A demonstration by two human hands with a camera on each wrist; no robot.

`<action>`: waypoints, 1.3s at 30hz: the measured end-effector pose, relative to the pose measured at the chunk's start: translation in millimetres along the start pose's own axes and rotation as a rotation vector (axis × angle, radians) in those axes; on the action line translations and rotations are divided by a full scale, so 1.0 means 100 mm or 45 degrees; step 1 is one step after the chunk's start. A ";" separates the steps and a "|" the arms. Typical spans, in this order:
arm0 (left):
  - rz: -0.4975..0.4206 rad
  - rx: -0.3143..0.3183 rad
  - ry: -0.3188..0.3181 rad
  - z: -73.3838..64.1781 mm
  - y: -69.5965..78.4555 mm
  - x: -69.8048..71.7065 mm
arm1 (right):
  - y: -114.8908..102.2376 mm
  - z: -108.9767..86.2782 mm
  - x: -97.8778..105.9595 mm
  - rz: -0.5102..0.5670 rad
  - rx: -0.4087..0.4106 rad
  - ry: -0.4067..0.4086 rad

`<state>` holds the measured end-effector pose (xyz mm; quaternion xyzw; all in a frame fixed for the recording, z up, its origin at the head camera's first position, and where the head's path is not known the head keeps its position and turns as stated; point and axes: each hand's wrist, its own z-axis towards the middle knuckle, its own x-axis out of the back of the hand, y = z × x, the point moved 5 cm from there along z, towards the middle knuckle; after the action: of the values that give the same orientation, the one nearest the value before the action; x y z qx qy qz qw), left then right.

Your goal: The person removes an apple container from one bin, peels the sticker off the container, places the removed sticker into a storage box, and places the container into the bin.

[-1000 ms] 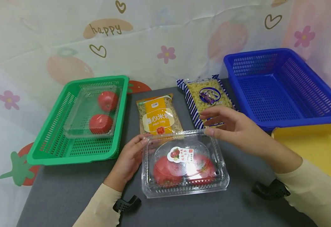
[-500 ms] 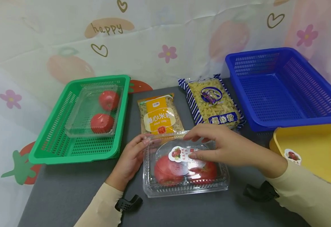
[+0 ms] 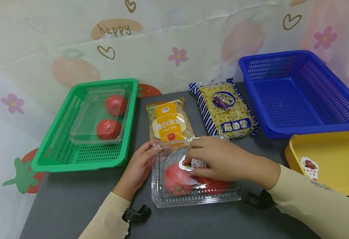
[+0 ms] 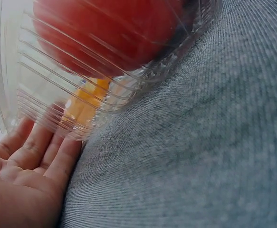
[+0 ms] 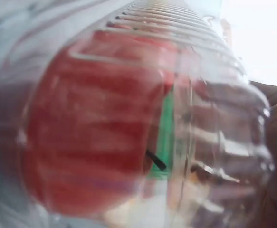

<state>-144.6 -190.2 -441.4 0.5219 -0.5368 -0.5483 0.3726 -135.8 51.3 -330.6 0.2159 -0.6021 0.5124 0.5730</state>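
A clear plastic clamshell box [image 3: 174, 200] with red tomatoes [image 3: 175, 179] inside sits at the front middle of the table. A small fruit sticker [image 3: 182, 167] with printed text is on its lid. My left hand [image 3: 139, 166] is at the box's left side, thumb at the top corner; in the left wrist view its fingers [image 4: 57, 152] lie fairly straight against the ribbed wall. My right hand [image 3: 219, 159] is over the lid, fingers bent down at the sticker and partly covering it; I cannot tell whether they pinch it. The right wrist view shows a blurred tomato [image 5: 90, 137] through the plastic.
A green basket [image 3: 80, 166] at left holds another clear box [image 3: 84, 116] with two tomatoes. Behind my hands lie a yellow pasta bag [image 3: 169, 122] and a blue-striped pasta bag [image 3: 228, 113]. Right stand a blue basket [image 3: 294, 99] and a yellow tray [image 3: 341, 159] bearing a sticker.
My right hand has moved from the lid's back right corner leftward and down onto the sticker, its fingers bending. The left hand and the box stay about where they were.
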 end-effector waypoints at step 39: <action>-0.005 -0.018 -0.005 0.00 0.00 0.00 | 0.05 0.03 0.07 0.109 -0.077 0.053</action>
<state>-144.8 -190.0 -441.4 0.5190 -0.5327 -0.5539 0.3743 -143.7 52.8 -325.7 0.1618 -0.6138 0.5225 0.5693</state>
